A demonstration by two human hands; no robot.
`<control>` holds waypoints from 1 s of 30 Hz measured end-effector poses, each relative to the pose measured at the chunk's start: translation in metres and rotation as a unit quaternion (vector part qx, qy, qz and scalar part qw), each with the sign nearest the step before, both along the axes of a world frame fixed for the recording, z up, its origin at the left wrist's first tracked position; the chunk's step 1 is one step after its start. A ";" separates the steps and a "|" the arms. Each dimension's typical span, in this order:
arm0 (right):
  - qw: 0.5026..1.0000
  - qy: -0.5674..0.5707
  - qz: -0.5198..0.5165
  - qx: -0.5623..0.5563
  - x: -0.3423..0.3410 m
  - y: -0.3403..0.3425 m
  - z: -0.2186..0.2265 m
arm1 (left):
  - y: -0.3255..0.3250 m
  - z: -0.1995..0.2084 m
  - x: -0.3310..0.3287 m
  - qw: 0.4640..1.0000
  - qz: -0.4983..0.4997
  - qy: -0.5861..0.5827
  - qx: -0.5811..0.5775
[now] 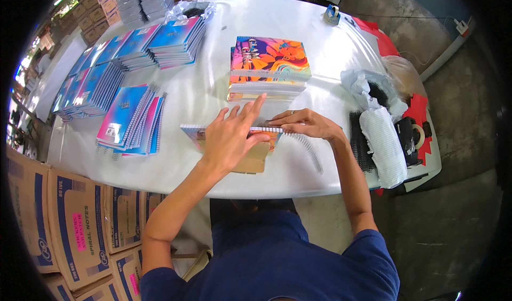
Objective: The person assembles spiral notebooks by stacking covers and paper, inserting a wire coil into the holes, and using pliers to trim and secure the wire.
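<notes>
My left hand (229, 141) grips a notebook (253, 159) near the table's front edge, thumb on the near side and fingers reaching over the top. The notebook is tilted up on its edge, with a brown board towards me and a colourful cover partly showing. At the right end of its top edge, my right hand (309, 124) is closed on a dark spiral binding coil (308, 149). Part of the coil runs along the notebook's edge, and its loose tail curves down to the table. My right fingertips partly hide the coil. Just beyond stands a stack of colourful-covered notebooks (271, 61).
Blue-and-pink spiral notebooks (127, 117) lie in piles at the left. On the right are loose black coils (360, 141), a white wrapped bundle (383, 146) and a tape roll (420, 137). A tape dispenser (332, 15) sits far right; cartons (80, 221) stand lower left.
</notes>
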State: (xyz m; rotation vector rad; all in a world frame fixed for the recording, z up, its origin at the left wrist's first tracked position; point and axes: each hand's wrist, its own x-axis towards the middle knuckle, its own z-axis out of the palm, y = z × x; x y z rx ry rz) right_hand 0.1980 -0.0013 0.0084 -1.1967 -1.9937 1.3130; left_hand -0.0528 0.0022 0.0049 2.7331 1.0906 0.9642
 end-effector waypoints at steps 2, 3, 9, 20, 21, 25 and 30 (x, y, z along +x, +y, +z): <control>0.958 0.272 0.061 -0.063 0.016 -0.003 -0.004 | 0.003 0.002 0.002 1.000 0.002 -0.011 -0.012; 0.906 0.401 0.089 -0.097 0.021 -0.007 -0.006 | 0.003 0.004 0.003 1.000 -0.001 -0.014 -0.011; 0.985 0.168 0.017 -0.040 0.001 0.003 -0.001 | 0.007 0.000 -0.007 1.000 0.015 0.000 -0.004; 0.999 0.037 0.018 0.000 -0.037 0.009 0.015 | 0.007 0.000 -0.023 0.999 0.033 0.006 -0.010; 0.991 0.126 0.024 -0.031 -0.033 0.013 0.002 | 0.007 -0.001 -0.026 0.999 0.034 0.006 -0.012; 0.922 0.375 -0.019 -0.095 -0.027 0.013 -0.011 | 0.012 -0.001 -0.031 0.999 0.052 0.004 -0.013; 0.956 0.280 -0.010 -0.085 -0.035 0.023 -0.002 | 0.013 0.003 -0.040 0.997 0.071 0.005 -0.017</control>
